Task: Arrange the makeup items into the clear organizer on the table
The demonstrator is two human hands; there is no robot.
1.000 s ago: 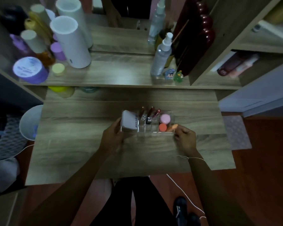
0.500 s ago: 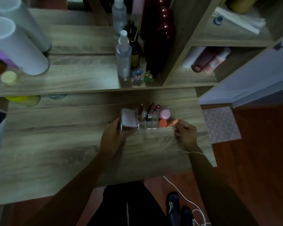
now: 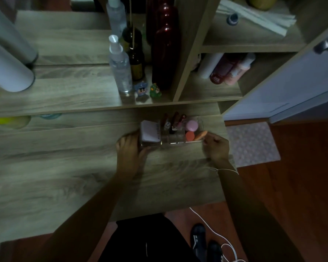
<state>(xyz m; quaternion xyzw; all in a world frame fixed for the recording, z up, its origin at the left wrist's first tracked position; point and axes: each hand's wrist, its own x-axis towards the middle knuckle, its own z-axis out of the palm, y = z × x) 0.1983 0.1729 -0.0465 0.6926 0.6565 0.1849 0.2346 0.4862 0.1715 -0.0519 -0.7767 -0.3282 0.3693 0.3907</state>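
The clear organizer (image 3: 178, 143) sits on the wooden table (image 3: 64, 176) near its right end. Inside it are a white compact (image 3: 150, 131) at the left, several dark red lipsticks (image 3: 173, 121) in the middle, a pink sponge (image 3: 192, 125), a red round sponge (image 3: 189, 136) and an orange sponge (image 3: 201, 135) at the right. My left hand (image 3: 130, 148) grips the organizer's left end. My right hand (image 3: 216, 146) pinches its right front corner, next to the orange sponge.
A raised shelf (image 3: 74, 99) behind holds a clear spray bottle (image 3: 120, 69), a dark red bottle (image 3: 165, 48), two small figurines (image 3: 148, 89) and white cylinders (image 3: 6, 69). Side cubbies at the right hold tubes (image 3: 227, 70). The table's right edge is just beyond my right hand.
The view has swung to the right. Both hands stay on the organizer, which has slid toward the table's right end and a little farther back.
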